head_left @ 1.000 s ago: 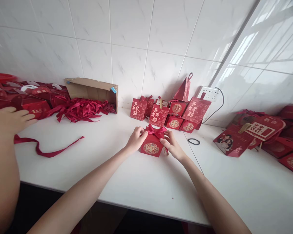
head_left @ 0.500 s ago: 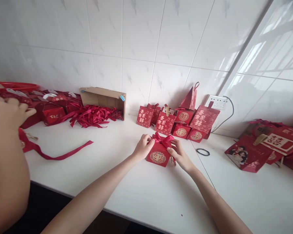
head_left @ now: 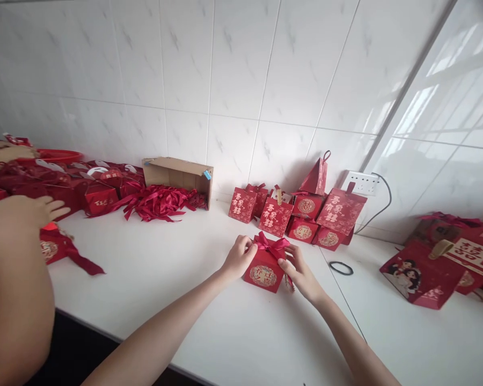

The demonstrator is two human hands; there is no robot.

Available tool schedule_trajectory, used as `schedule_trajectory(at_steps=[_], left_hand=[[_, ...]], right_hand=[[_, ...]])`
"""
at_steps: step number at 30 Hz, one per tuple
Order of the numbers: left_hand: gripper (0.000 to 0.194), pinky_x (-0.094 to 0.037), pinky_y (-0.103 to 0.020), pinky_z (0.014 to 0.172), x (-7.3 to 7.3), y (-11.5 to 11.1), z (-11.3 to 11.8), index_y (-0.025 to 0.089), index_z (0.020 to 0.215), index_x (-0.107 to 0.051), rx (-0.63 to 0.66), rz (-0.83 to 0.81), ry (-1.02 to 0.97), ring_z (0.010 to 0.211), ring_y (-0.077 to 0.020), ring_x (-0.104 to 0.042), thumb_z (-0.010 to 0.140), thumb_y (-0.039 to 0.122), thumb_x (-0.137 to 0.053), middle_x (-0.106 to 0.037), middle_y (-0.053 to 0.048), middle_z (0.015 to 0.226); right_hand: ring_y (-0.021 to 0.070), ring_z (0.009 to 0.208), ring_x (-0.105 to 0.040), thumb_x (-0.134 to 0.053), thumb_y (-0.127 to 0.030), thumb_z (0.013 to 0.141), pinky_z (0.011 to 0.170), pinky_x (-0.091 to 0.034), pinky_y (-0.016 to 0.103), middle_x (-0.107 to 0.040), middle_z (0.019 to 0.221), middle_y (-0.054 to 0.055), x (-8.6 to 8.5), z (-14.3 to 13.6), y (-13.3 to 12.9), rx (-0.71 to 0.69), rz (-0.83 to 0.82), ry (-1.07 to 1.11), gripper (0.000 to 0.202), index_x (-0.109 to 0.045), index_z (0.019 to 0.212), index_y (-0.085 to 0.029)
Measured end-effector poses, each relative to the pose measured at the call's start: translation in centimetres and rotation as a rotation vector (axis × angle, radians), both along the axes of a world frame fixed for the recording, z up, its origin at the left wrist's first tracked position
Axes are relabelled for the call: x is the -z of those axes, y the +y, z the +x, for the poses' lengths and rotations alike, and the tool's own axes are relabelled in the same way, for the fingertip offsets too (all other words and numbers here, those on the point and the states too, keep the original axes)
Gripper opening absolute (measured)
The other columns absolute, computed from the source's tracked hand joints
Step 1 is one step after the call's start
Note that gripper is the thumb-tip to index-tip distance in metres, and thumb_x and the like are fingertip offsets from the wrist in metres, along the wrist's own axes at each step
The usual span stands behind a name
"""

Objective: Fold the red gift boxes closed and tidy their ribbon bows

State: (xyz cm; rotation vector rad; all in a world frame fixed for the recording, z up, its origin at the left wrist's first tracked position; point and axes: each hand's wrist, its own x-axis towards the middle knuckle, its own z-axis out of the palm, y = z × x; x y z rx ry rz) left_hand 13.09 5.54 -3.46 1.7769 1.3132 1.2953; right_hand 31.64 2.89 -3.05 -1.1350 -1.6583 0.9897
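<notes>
In the head view a small red gift box (head_left: 263, 276) with a gold round emblem stands upright on the white table. A shiny red ribbon bow (head_left: 272, 245) sits on its top. My left hand (head_left: 240, 258) is closed at the bow's left loop, finger and thumb pinched on the ribbon. My right hand (head_left: 300, 272) is closed at the bow's right side, its thumb by the box's upper right corner. A twisted cord (head_left: 290, 282) hangs beside the box under my right hand. The fingers' far sides are hidden.
Several finished-looking red boxes (head_left: 306, 206) stand by the wall, near a power strip (head_left: 361, 183). A black loop (head_left: 341, 268) lies right. More boxes (head_left: 422, 273) stand far right. A cardboard box (head_left: 177, 170) with loose ribbons (head_left: 156, 202) is left, beside a co-worker's hand (head_left: 32, 214).
My view has tilted slightly, so everything sits lower in it. Both my hands keep their places at the bow. At left, the co-worker's ribbon end has drawn back toward the co-worker.
</notes>
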Motion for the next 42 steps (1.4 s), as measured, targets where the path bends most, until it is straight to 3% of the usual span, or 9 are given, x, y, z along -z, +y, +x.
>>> schedule_trajectory(at_steps=[8, 14, 18, 23, 26, 29, 38, 40, 42], left_hand=[[0.022, -0.043, -0.031, 0.073, 0.4, 0.2, -0.2, 0.021, 0.065, -0.041, -0.003, 0.042, -0.009, 0.075, -0.0162, -0.052, 0.080, 0.036, -0.044, -0.050, -0.001, 0.080], [0.020, -0.042, -0.031, 0.078, 0.5, -0.2, -0.3, 0.021, 0.067, -0.042, 0.002, 0.050, -0.012, 0.082, -0.0167, -0.052, 0.082, 0.034, -0.043, -0.052, -0.002, 0.084], [0.021, -0.042, -0.031, 0.081, 0.7, -0.6, -0.4, 0.021, 0.067, -0.044, -0.008, 0.064, -0.037, 0.085, -0.0162, -0.054, 0.084, 0.033, -0.039, -0.054, -0.003, 0.089], [0.020, -0.043, -0.030, 0.080, 1.1, -0.7, -0.7, 0.020, 0.068, -0.046, -0.033, 0.103, -0.061, 0.084, -0.0165, -0.055, 0.083, 0.033, -0.041, -0.056, -0.003, 0.086], [0.021, -0.043, -0.029, 0.080, 1.2, -0.6, -0.8, 0.020, 0.066, -0.046, -0.025, 0.110, -0.068, 0.085, -0.0163, -0.055, 0.082, 0.033, -0.042, -0.056, -0.002, 0.087], [0.022, -0.044, -0.028, 0.078, 1.2, -0.7, -0.9, 0.020, 0.065, -0.047, -0.020, 0.093, -0.080, 0.083, -0.0160, -0.056, 0.082, 0.033, -0.041, -0.056, -0.003, 0.087], [0.023, -0.048, -0.031, 0.076, 1.1, -0.5, -0.2, 0.017, 0.066, -0.054, -0.031, 0.121, -0.050, 0.079, -0.0151, -0.058, 0.085, 0.029, -0.047, -0.058, -0.003, 0.083], [0.019, -0.049, -0.033, 0.078, 0.0, -1.5, -0.8, 0.015, 0.080, -0.059, -0.071, 0.136, -0.044, 0.083, -0.0152, -0.058, 0.086, 0.030, -0.050, -0.060, -0.004, 0.090], [0.022, -0.050, -0.036, 0.080, -2.2, -3.5, -3.6, 0.017, 0.101, -0.059, -0.145, 0.157, -0.060, 0.091, -0.0164, -0.058, 0.088, 0.032, -0.052, -0.060, -0.007, 0.106]], right_hand=[[0.0288, 0.124, -0.041, -0.049, -0.060, 0.079, 0.089, -0.048, 0.045, -0.044, 0.131, 0.013, 0.5, 0.1, 0.3, -0.013, 0.000, 0.012, 0.051, -0.035, 0.114, -0.025], [0.0313, 0.122, -0.044, -0.055, -0.057, 0.076, 0.084, -0.051, 0.047, -0.044, 0.131, 0.012, -0.2, 0.0, 0.0, 0.003, 0.001, 0.007, 0.050, -0.039, 0.111, -0.025], [0.0301, 0.120, -0.046, -0.054, -0.054, 0.077, 0.076, -0.055, 0.042, -0.043, 0.133, 0.012, -0.6, -0.1, -0.3, -0.001, -0.015, 0.000, 0.048, -0.039, 0.111, -0.025], [0.0325, 0.116, -0.049, -0.049, -0.060, 0.077, 0.055, -0.055, 0.035, -0.040, 0.135, 0.014, -0.6, -0.5, -0.4, -0.039, -0.049, -0.039, 0.053, -0.034, 0.114, -0.025], [0.0302, 0.122, -0.045, -0.050, -0.061, 0.076, 0.077, -0.054, 0.042, -0.042, 0.133, 0.012, -0.5, -0.6, -0.5, -0.028, 0.004, -0.025, 0.052, -0.036, 0.112, -0.025], [0.0281, 0.123, -0.044, -0.052, -0.060, 0.076, 0.096, -0.043, 0.048, -0.044, 0.132, 0.011, -0.4, -0.7, -0.6, -0.006, 0.052, -0.017, 0.052, -0.038, 0.110, -0.025], [0.0279, 0.120, -0.047, -0.049, -0.064, 0.077, 0.095, -0.044, 0.047, -0.045, 0.130, 0.012, 0.1, -0.5, -0.1, -0.027, 0.049, -0.012, 0.053, -0.038, 0.111, -0.025], [0.0280, 0.122, -0.045, -0.048, -0.065, 0.078, 0.094, -0.045, 0.046, -0.045, 0.131, 0.013, 0.2, -0.4, 0.0, -0.031, 0.038, -0.036, 0.053, -0.038, 0.111, -0.024], [0.0284, 0.123, -0.044, -0.048, -0.065, 0.077, 0.092, -0.047, 0.045, -0.044, 0.131, 0.012, 0.2, -0.4, 0.1, -0.028, 0.041, -0.038, 0.054, -0.038, 0.110, -0.024]])
